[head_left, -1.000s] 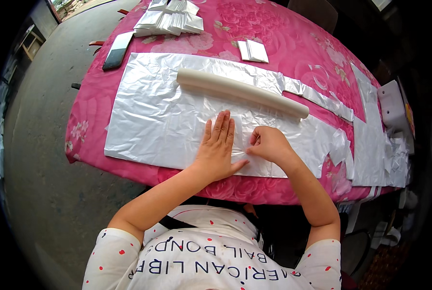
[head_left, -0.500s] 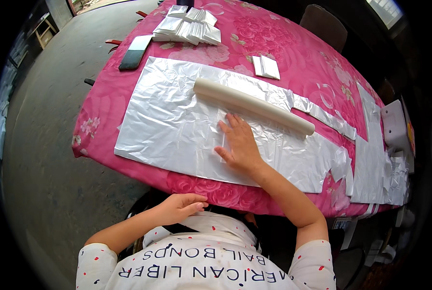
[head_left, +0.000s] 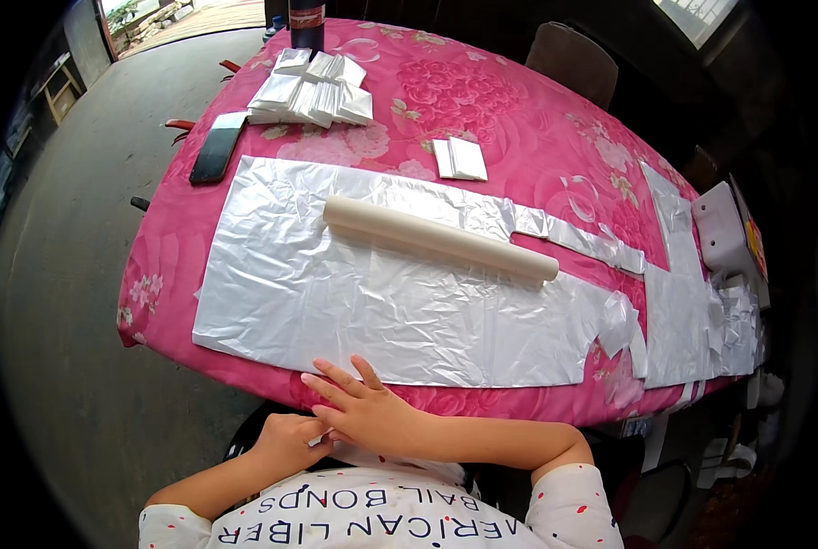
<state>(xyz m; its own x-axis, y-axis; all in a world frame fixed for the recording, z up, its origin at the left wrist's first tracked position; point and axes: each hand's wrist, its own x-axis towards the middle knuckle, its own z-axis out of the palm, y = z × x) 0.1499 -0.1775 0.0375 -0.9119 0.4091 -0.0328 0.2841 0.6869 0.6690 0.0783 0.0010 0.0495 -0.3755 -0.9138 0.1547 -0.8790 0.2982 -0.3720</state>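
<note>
At left, a dark rectangular phone (head_left: 217,149) lies on the pink rose-printed tablecloth (head_left: 500,91). The left hand (head_left: 285,443) is curled before the table's near edge; I cannot tell whether it holds the small white bit (head_left: 317,440) there. The right hand (head_left: 365,408), fingers spread, overlaps it, beside the flat silvery-white plastic bag (head_left: 409,316) bearing a beige cylindrical tube (head_left: 441,238).

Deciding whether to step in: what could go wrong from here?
The pale tube lies unheld on the wrinkled white plastic and might roll. The right hand is at the near edge of the white plastic and could drag it askew. The phone sits close to the left edge of the table and might get knocked off.
</note>
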